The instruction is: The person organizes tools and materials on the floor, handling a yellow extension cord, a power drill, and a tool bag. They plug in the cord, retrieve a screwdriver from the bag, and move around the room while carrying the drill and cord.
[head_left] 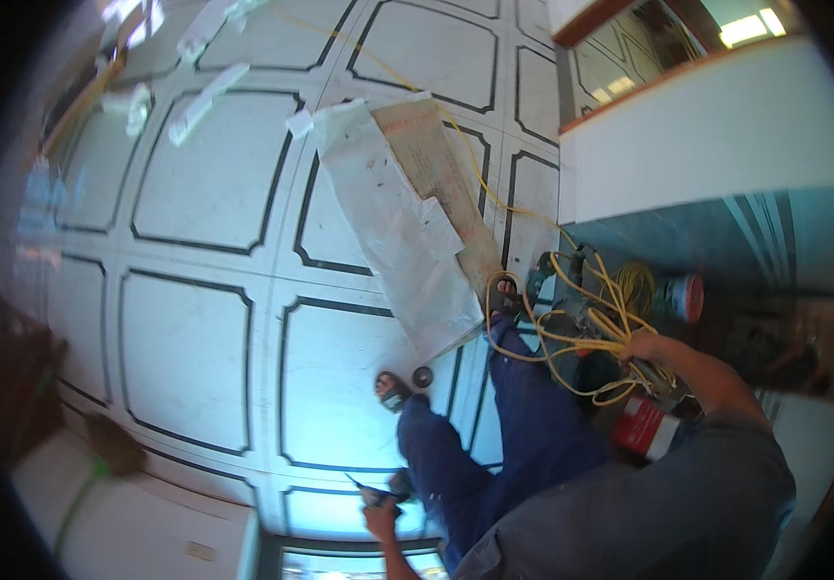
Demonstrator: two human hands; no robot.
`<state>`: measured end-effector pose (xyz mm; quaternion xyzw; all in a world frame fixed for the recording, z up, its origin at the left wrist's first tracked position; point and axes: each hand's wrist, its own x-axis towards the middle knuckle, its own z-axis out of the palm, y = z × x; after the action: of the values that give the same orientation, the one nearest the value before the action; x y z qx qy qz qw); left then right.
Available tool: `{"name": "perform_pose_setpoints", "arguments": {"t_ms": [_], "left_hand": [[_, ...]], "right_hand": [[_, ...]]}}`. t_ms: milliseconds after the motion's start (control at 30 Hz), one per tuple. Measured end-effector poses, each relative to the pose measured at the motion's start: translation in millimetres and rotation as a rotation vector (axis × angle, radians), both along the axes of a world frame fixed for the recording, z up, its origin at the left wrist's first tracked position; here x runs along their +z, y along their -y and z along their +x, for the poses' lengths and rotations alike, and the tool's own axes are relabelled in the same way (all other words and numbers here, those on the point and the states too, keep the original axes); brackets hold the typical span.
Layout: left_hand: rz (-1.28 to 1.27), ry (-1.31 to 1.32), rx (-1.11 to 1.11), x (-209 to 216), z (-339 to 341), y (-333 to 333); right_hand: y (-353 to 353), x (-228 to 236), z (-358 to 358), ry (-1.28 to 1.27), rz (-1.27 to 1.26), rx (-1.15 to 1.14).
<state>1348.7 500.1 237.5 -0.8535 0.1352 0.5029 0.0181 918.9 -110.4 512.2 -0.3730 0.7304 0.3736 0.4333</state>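
Note:
My right hand [645, 348] is closed on a tangled bundle of yellow cable [581, 333] that loops down in front of my right leg. A strand of the same cable runs away across the tiled floor [195, 193] toward the top. My left hand [378, 517] hangs low beside my left leg and grips a small dark pointed tool [371, 491]; its exact kind is too small to tell. Below my right forearm a red can with a white label [647, 425] is partly hidden by my arm. My legs in blue trousers [523, 425] end in sandals.
A long white sheet [393, 222] and a brown board [441, 174] lie on the floor ahead of my feet. A round tin [685, 296] and dark equipment sit by a white wall ledge [717, 135] on the right. White strips [206, 97] lie at the upper left.

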Motion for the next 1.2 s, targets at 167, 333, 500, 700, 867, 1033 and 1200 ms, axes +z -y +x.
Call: {"name": "perform_pose_setpoints", "arguments": {"t_ms": [167,333,500,700,867,1033,1200], "left_hand": [[0.217,-0.040,-0.055,143,9,-67],[0.191,-0.001,-0.034,222,57,-75],[0.148,0.182,0.018,254,136,-53],[-0.207,0.237,0.289,287,255,102],[-0.509,0.085,0.421,291,331,231],[-0.261,0.208,0.000,365,370,393],[-0.295,0.191,-0.059,351,430,451]], "right_hand": [[-83,52,30,0.140,-0.065,-0.392],[-156,3,18,0.316,-0.007,-0.545],[-183,-34,77,0.484,0.179,-0.720],[-178,-59,160,0.389,-0.016,-0.789],[-142,-96,198,0.496,0.152,-1.063],[-91,-110,254,0.492,0.070,-1.106],[-16,-91,294,0.507,-0.060,-1.070]]}}
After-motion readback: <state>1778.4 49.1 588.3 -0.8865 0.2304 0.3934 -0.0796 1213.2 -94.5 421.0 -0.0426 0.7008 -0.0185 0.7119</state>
